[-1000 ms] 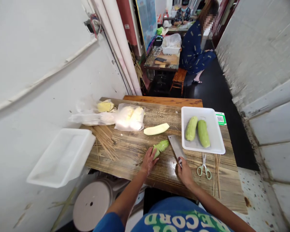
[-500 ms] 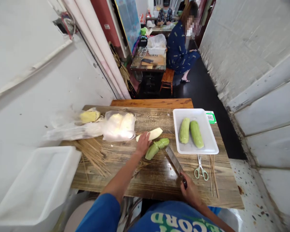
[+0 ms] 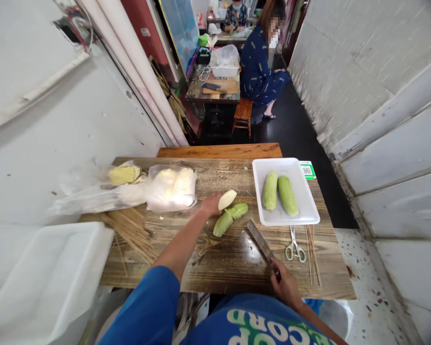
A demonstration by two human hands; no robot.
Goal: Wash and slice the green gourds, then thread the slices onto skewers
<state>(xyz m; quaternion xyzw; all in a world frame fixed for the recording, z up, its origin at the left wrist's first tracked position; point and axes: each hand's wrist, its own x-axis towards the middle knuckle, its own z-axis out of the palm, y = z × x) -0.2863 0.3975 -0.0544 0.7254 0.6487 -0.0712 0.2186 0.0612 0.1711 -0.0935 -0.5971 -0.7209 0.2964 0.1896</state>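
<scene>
My left hand (image 3: 211,205) is closed round the left end of a zucchini half (image 3: 227,200), whose pale cut face shows and whose other end is hidden by the fingers. Just below it on the wooden table lies a green zucchini half (image 3: 231,219), scored or sliced crosswise, its skin upward. In my right hand (image 3: 284,280) is the dark handle of a knife (image 3: 260,240). The blade points up and left, low over the table or resting on it; its tip is close to the sliced zucchini but apart from it.
A white tray (image 3: 311,211) with two peeled zucchinis stands at the right, near scissors (image 3: 295,249) and a few sticks (image 3: 311,256). Left are a plastic bag (image 3: 171,189), many sticks (image 3: 132,232) and a white bin (image 3: 43,278). Beyond the table sits a person (image 3: 260,67).
My left hand has shifted its grip to the left end of the pale zucchini half, covering more of it. The knife stays in my right hand. The whole view has shifted slightly.
</scene>
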